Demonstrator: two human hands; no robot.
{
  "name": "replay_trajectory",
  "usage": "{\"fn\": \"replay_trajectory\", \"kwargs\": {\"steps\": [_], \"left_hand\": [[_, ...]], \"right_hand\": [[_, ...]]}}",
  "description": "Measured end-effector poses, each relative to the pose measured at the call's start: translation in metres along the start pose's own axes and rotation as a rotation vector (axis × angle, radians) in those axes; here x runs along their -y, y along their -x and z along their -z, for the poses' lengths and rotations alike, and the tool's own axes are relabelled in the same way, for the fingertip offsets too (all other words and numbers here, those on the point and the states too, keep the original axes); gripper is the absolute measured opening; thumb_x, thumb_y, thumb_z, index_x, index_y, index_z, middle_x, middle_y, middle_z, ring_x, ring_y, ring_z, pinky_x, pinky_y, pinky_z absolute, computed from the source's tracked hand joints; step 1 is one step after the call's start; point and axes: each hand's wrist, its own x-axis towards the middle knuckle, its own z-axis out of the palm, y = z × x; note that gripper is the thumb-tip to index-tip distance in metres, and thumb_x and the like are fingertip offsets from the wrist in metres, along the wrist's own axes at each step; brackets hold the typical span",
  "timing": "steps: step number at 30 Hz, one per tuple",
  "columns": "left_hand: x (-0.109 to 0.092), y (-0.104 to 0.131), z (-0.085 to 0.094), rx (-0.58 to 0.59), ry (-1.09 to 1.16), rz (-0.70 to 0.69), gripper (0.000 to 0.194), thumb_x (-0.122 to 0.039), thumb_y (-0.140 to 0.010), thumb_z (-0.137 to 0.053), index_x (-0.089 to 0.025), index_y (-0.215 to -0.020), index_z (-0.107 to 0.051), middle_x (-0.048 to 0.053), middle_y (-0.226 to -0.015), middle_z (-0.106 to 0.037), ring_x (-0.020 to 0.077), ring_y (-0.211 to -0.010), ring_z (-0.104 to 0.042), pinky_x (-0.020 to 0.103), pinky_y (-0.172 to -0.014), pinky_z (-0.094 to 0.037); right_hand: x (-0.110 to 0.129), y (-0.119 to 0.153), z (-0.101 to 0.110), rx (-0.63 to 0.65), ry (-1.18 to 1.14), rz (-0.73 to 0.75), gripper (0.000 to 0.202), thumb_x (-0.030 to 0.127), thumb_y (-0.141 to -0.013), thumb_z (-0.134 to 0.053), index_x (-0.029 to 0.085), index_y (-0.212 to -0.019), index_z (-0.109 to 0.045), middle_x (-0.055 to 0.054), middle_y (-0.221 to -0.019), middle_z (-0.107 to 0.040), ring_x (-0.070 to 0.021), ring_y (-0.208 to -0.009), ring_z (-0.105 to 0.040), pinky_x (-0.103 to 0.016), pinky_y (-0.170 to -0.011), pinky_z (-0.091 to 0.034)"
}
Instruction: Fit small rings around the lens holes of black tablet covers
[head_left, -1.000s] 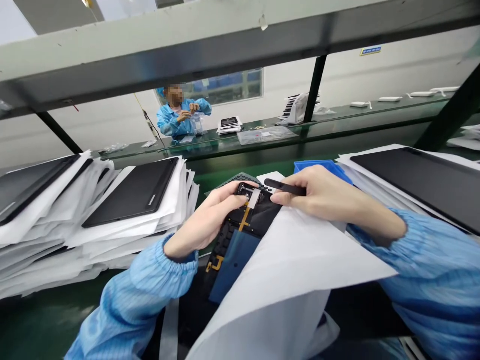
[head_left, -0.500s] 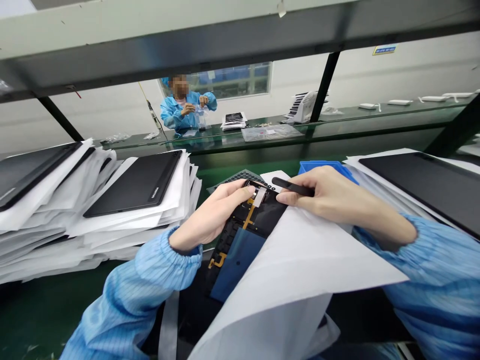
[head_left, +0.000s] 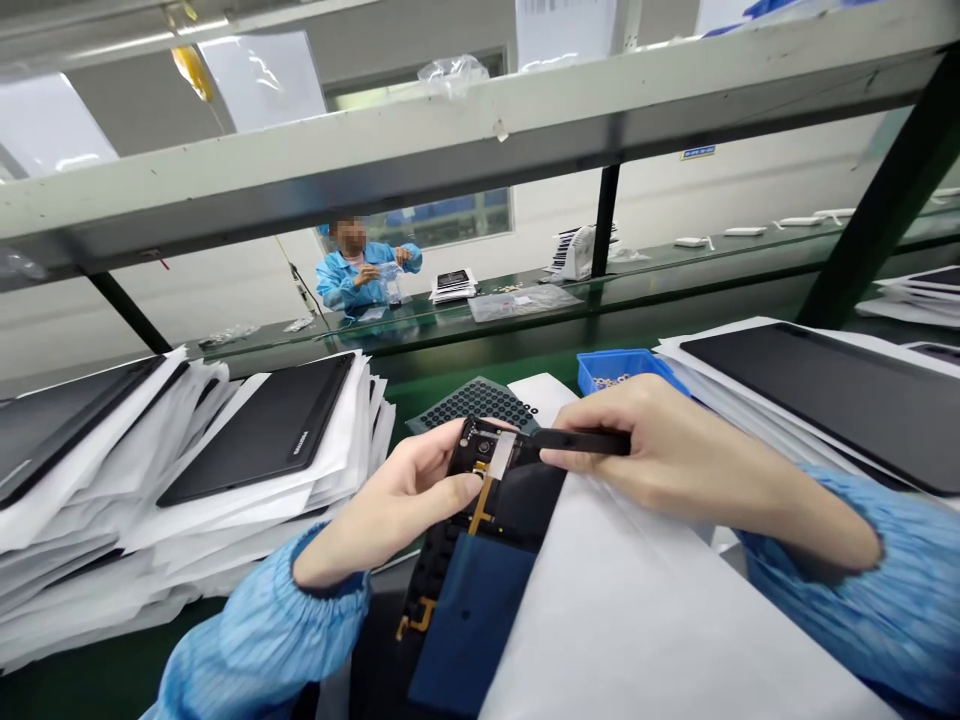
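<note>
Head view: the uncovered device [head_left: 465, 580] lies tilted in front of the wearer, its camera-end corner raised toward the far side of the bench [head_left: 427, 375]; the left hand [head_left: 397, 505] has its fingers clamped on that corner, thumb on the inner face and the other fingers behind, probably to steady it while leaving the camera module [head_left: 485, 448] and silver strip [head_left: 501, 456] exposed. The right hand [head_left: 645, 440] has thumb and fingers together, pinched on a black tool [head_left: 581, 442], held nearly level so that its tip comes in from the side, perhaps to keep the knuckles out of the line of sight; I cannot tell whether the tip touches. A white sheet [head_left: 637, 610] drapes over the device's right side, below the right hand, and hides that edge; beyond the raised corner, a sheet of black rings [head_left: 480, 403] and a blue tray [head_left: 645, 361] limit the far side; paper-layered stacks [head_left: 262, 425] border the left, another stack [head_left: 825, 400] the right; the freest room is above the hands, below the shelf [head_left: 420, 140].
</note>
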Motion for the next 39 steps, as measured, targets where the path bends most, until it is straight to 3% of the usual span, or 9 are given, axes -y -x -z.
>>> {"fn": "replay_trajectory", "kwargs": {"steps": [11, 27, 39], "left_hand": [[-0.0029, -0.0011, 0.0013, 0.034, -0.09, -0.017, 0.046, -0.039, -0.085, -0.07, -0.02, -0.126, -0.064, 0.01, -0.121, -0.067, 0.0277, -0.114, -0.061, 0.032, -0.098, -0.048], [-0.0023, -0.0027, 0.0031, 0.072, -0.09, -0.019, 0.046, -0.038, -0.086, -0.069, -0.021, -0.127, -0.063, 0.008, -0.118, -0.068, 0.0229, -0.107, -0.064, 0.025, -0.092, -0.049], [-0.0024, -0.0027, 0.0031, 0.082, -0.068, -0.034, 0.042, -0.036, -0.086, -0.069, -0.019, -0.125, -0.064, 0.008, -0.113, -0.069, 0.0209, -0.103, -0.065, 0.023, -0.09, -0.049]], "right_hand": [[0.0028, -0.0018, -0.0004, 0.003, 0.002, -0.004, 0.034, 0.029, -0.08, -0.051, 0.017, -0.05, -0.038, 0.004, -0.049, -0.034, -0.0082, -0.047, -0.029, -0.023, -0.042, -0.023], [0.0006, -0.0036, 0.001, 0.041, -0.01, -0.047, 0.034, 0.033, -0.078, -0.048, 0.018, -0.051, -0.036, 0.003, -0.05, -0.032, -0.0086, -0.047, -0.027, -0.023, -0.042, -0.021], [0.0018, -0.003, 0.0011, 0.032, -0.014, -0.049, 0.032, 0.031, -0.079, -0.05, 0.017, -0.052, -0.043, 0.003, -0.049, -0.036, -0.0085, -0.047, -0.031, -0.022, -0.043, -0.024]]}}
